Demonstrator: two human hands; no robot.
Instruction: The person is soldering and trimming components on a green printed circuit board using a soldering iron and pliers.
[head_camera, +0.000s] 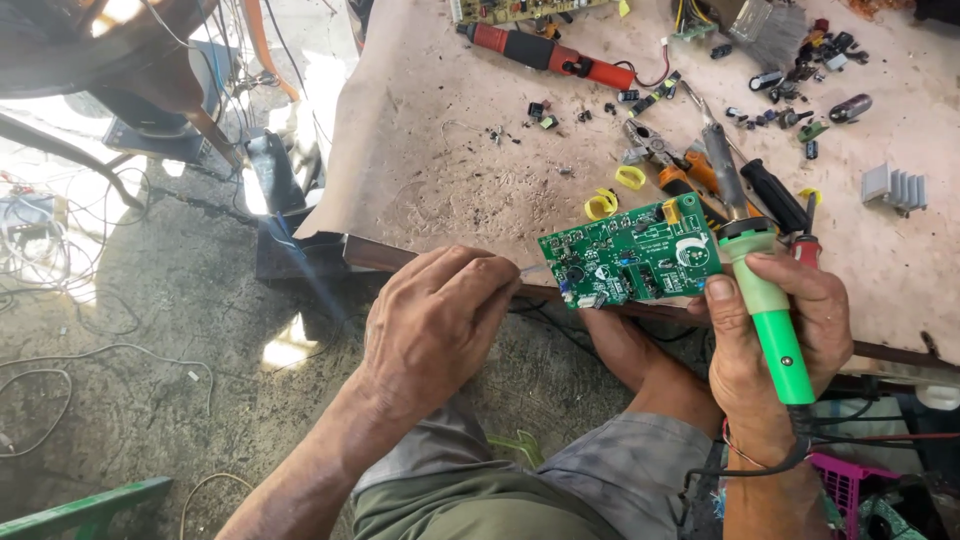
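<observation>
My right hand (775, 335) grips a green-handled soldering iron (765, 300), its metal shaft pointing up over the table. The same hand's thumb presses the right edge of a green circuit board (632, 262), held at the table's near edge. My left hand (435, 325) is closed on a thin metal tool or wire whose tip (530, 268) reaches the board's left edge. The board carries small components and white markings.
The tan worktable (450, 170) holds a red-handled tool (545, 52), pliers (665, 165), screwdrivers (775, 195), yellow clips (602, 205), a metal heat sink (893, 187) and several small loose parts. Wires lie on the concrete floor (120, 330) at left. A pink crate (845, 480) sits lower right.
</observation>
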